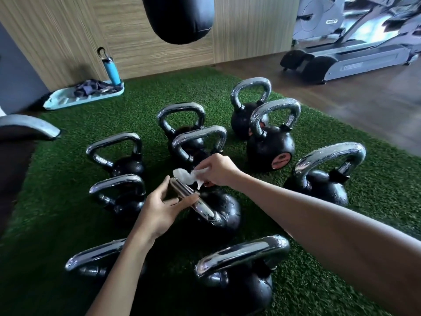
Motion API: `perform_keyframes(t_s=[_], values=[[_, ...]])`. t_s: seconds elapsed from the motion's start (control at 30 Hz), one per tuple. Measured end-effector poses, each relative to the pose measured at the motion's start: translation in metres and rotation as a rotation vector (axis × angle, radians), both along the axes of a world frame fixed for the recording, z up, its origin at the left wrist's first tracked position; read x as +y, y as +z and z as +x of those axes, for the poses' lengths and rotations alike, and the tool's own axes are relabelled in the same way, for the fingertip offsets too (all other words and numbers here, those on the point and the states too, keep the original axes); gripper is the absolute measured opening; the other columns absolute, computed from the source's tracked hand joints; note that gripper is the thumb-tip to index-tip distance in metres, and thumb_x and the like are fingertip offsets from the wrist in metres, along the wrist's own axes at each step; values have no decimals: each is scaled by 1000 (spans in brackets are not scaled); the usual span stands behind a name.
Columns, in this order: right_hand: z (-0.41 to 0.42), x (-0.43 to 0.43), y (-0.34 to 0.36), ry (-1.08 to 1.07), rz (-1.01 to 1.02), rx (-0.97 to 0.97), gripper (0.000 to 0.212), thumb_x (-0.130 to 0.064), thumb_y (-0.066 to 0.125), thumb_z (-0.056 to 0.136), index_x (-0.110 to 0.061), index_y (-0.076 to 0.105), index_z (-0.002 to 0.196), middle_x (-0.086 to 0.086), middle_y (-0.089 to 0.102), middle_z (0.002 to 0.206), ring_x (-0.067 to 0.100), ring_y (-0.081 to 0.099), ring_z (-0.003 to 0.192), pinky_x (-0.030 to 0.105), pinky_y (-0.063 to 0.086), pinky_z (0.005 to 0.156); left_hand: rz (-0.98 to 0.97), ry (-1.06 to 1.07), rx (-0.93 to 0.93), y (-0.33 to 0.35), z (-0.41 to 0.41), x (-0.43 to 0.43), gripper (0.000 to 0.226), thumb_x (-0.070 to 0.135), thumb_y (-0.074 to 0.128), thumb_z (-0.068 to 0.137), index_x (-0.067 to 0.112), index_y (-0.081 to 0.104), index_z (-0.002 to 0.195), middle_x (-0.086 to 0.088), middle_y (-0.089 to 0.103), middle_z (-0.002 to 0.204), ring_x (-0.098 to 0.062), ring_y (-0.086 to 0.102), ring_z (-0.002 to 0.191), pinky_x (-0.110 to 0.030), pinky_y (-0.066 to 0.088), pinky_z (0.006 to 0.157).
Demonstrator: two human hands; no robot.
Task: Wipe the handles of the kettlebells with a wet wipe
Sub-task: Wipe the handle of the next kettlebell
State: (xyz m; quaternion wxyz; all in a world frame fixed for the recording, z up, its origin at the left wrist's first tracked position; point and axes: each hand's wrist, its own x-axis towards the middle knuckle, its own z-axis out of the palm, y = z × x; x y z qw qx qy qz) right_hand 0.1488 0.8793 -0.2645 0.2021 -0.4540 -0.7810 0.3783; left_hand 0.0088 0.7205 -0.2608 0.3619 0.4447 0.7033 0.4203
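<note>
Counting 10 kettlebells on the green turf, all w/ shiny handles. Middle one is tipped over; left hand pinches its handle, right hand grips a crumpled white wipe touching the handle's far end. Punching bag hangs behind, blue bottle by the wall, treadmill far right.

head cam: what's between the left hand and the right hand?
In the head view, the chrome handle of the middle kettlebell and the white wet wipe span the gap. The left hand grips the handle; the right hand presses the wipe at its far end.
</note>
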Motion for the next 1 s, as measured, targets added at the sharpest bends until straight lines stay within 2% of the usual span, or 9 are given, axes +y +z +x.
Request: perform_keyframes(t_s=[0.1,0.23,0.33,0.43,0.57,0.67,0.83,0.93,1.0], values=[[-12,0,-5,150,78,-162,17,-28,73,87,-25,80,103,-3,78,98,9,69,85,24,57,76,30,12,-25,-1,-2,2,126,64,88,48,32,33,157,7,44,156,22,54,95,-18,39,93],[-13,2,-9,290,74,-231,33,-17,62,94,-30,72,123,-1,76,108,12,66,79,22,52,66,52,34,-54,-3,-4,-3,114,53,87,52,32,38,153,7,46,155,6,63,98,-12,40,75],[-12,6,-15,361,110,-199,43,-20,67,93,-40,64,131,1,75,94,7,57,63,14,44,55,63,47,-47,-8,-13,-6,111,51,87,54,33,40,152,5,46,156,-1,67,102,-12,40,74],[-18,5,-15,379,177,-159,32,-23,75,88,-33,74,119,-8,73,86,-5,55,61,2,36,57,44,31,-34,-9,-21,-7,116,59,87,48,34,41,151,4,46,156,0,69,101,-15,42,78],[-29,3,-22,245,201,-75,20,-16,76,83,-28,82,98,-5,78,89,3,66,74,15,47,67,23,25,-24,-6,-26,-10,141,82,85,23,35,44,150,2,48,154,19,65,86,-22,44,88],[-35,-2,-24,163,129,-50,15,-17,76,82,-24,82,94,-6,77,85,4,67,74,17,50,65,11,29,-33,-10,-28,-13,135,79,88,27,37,45,148,9,53,148,8,67,101,-28,44,98],[-36,0,-16,202,-135,-120,22,-23,61,94,-8,77,98,-5,60,69,2,46,47,11,34,39,13,33,-16,-17,-36,-11,130,71,88,33,33,45,150,10,59,144,13,68,92,-18,44,81],[-41,1,-16,129,-221,-100,47,-56,72,82,-10,78,88,-6,67,66,8,54,54,18,40,48,0,28,9,-17,-39,-8,134,79,88,31,34,44,150,9,56,147,2,71,99,-27,50,92],[-43,-1,-22,136,-101,-104,37,-51,81,77,-21,82,98,-11,71,73,2,59,65,11,44,55,-4,25,46,-16,-39,-7,136,83,85,28,37,44,149,11,55,148,-4,72,100,-32,52,95]])
